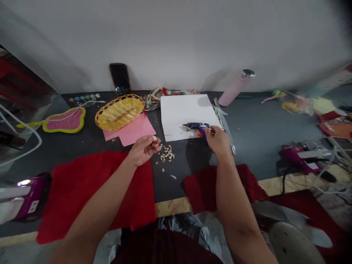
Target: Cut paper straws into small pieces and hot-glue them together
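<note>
Between the thumb and fingers of my left hand (pixel 143 149) is a small cream-coloured piece (pixel 154 138), too small to make out fully. Just right of that hand, a scatter of small cream pieces (pixel 167 153) lies on the dark tabletop. My right hand (pixel 217 141) is closed around the handle of a blue glue gun (pixel 196 126), whose nozzle points left over a white sheet (pixel 187 110). Pink paper (pixel 137 132) lies behind my left hand, partly under a yellow woven basket (pixel 119 112).
A phone (pixel 120 79) leans on the wall. A pink bottle (pixel 235 88) stands tilted in view behind the sheet. Red cloth (pixel 90 187) covers the front left edge, with more red cloth (pixel 199 189) by my right forearm. Purple devices (pixel 34 198) with cables sit at both sides.
</note>
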The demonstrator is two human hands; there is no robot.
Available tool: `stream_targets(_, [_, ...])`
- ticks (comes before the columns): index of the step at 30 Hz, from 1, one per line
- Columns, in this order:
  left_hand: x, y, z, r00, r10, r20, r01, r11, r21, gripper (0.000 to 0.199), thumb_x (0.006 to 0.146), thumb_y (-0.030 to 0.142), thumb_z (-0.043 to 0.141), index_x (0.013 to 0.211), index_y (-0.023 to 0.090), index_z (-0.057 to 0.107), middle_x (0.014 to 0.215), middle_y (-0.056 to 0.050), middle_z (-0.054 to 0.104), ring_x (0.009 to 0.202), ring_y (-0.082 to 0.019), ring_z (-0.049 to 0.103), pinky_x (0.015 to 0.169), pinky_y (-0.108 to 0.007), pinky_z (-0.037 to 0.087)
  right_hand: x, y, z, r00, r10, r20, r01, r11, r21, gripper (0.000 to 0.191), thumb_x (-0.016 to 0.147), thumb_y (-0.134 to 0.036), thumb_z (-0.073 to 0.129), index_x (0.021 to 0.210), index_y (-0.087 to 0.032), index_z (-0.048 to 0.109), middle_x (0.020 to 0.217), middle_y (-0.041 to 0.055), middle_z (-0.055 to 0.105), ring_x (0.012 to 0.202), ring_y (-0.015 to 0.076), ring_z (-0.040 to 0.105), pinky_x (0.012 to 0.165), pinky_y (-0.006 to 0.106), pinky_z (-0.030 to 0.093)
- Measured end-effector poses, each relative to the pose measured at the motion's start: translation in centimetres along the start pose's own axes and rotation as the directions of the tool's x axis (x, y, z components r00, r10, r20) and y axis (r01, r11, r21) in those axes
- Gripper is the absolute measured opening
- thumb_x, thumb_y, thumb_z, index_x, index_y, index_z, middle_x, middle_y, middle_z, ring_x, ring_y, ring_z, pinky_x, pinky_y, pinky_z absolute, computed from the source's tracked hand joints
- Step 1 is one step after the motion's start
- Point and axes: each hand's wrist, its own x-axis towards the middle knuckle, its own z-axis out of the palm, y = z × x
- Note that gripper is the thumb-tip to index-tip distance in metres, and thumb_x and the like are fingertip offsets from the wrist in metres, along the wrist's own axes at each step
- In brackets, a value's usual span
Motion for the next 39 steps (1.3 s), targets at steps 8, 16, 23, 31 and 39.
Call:
stream_targets(8, [0.0,0.5,0.3,0.999,0.009,-0.034,-0.010,1.000,-0.007,0.017,0.069,0.026,0.073,0.076,0.011,0.067,0.079,-0.006,0.065,0.063,-0.008,0.056,0.063,-0.024,0.052,-4.2,-7.6,1.3,0.826,-0.558,0.082,0.491,0.782,0.383,0.016,0.087,-0.023,0.048,0.088,-0.023,0.064,0.085,0.0065,0.063,0.080,0.0198,0.058,0.073,0.033,0.047])
stream_targets(16, [0.4,0.7,-0.7,0.995,0.061,-0.082,-0.065,0.997,-0.047,0.014,0.073,0.025,0.069,0.079,0.013,0.065,0.082,-0.004,0.065,0.065,-0.008,0.056,0.065,-0.023,0.052,-5.1,-6.8,4.3,0.673,-0.672,0.310,0.553,0.735,0.393,0.019,0.089,-0.018,0.048,0.097,-0.021,0.064,0.094,0.0061,0.063,0.088,0.0161,0.058,0.079,0.029,0.046])
stream_targets(23, [0.3,0.3,-0.5,0.996,0.042,-0.081,-0.045,0.998,-0.031,0.016,0.071,0.026,0.071,0.078,0.012,0.066,0.081,-0.005,0.066,0.063,-0.008,0.057,0.064,-0.023,0.053,-5.5,-7.5,4.3,0.659,-0.649,0.379,0.593,0.759,0.270,0.020,0.089,-0.025,0.050,0.100,-0.024,0.066,0.094,0.0052,0.062,0.086,0.0151,0.059,0.074,0.025,0.045])
stream_targets(31, [0.3,0.2,-0.7,0.999,0.022,-0.048,-0.021,0.999,0.025,0.015,0.072,0.024,0.071,0.079,0.012,0.066,0.082,-0.006,0.066,0.064,-0.008,0.058,0.065,-0.023,0.053,-5.4,-7.4,4.4,0.674,-0.651,0.350,0.564,0.759,0.326,0.014,0.083,-0.015,0.052,0.089,-0.021,0.063,0.094,0.0047,0.061,0.088,0.0156,0.057,0.075,0.026,0.044])
stream_targets(39, [0.1,-0.4,0.1,0.996,-0.090,0.010,0.083,0.948,0.307,0.020,0.066,0.024,0.076,0.080,0.011,0.070,0.079,-0.006,0.069,0.062,-0.009,0.060,0.063,-0.022,0.050,-6.1,-8.8,2.2,0.780,-0.621,0.074,0.473,0.663,0.581,0.012,0.089,-0.023,0.047,0.092,-0.023,0.058,0.089,0.0054,0.062,0.085,0.0177,0.057,0.078,0.032,0.046])
